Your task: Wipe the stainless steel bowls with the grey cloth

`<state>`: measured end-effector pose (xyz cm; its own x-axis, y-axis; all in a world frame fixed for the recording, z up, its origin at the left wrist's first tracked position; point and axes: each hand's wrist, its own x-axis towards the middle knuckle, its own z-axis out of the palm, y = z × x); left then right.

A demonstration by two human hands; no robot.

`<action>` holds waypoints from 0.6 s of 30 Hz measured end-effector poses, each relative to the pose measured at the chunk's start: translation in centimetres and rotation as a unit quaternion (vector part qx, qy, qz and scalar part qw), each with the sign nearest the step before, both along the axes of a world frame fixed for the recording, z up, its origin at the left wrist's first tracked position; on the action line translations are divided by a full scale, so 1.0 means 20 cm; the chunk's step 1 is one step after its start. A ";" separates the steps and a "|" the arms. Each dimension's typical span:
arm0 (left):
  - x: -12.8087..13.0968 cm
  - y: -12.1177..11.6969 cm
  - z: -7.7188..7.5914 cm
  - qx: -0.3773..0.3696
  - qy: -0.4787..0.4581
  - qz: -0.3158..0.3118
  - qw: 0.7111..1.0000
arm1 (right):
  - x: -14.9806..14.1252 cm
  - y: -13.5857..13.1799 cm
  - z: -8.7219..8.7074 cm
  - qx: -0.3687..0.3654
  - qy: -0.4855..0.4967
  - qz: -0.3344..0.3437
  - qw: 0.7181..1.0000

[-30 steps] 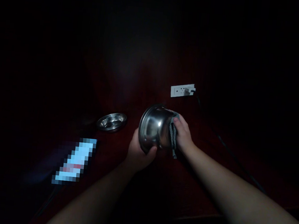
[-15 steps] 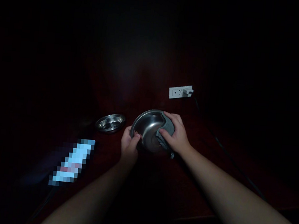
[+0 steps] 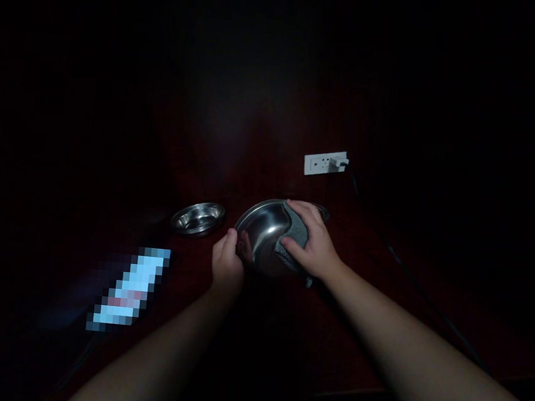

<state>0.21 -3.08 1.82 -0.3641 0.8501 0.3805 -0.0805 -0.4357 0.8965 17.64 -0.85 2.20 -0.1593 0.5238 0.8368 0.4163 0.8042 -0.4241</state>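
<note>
A shiny steel bowl [image 3: 260, 228] lies mouth-up over the dark reddish surface at centre. My left hand [image 3: 226, 263] pinches its near-left rim, fingers closed on the edge. My right hand [image 3: 309, 242] presses a grey cloth [image 3: 292, 234] into the bowl's right inner side, fingers curled over the cloth. A second, smaller steel bowl [image 3: 198, 217] sits upright just to the left, apart from both hands.
A white power strip [image 3: 321, 163] with a plug in it lies beyond the bowl, and its dark cable [image 3: 399, 257] trails to the right. A bright blurred-out rectangle [image 3: 129, 288] lies at lower left. The surroundings are very dark.
The bowl has turned from lying on its side, outside wiped, to mouth-up. My right hand with the cloth moved inside it; my left hand shifted to the near-left rim.
</note>
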 end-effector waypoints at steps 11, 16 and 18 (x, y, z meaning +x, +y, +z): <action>-0.01 0.00 -0.02 -0.041 0.035 0.057 0.997 | -0.03 0.01 -0.04 -0.058 0.027 0.010 0.998; 0.00 0.00 -0.01 -0.050 0.030 0.020 0.998 | -0.03 0.00 -0.03 -0.051 0.001 -0.002 0.999; 0.00 -0.01 -0.01 -0.046 0.029 0.012 0.998 | -0.02 -0.01 -0.03 -0.047 -0.013 -0.002 0.999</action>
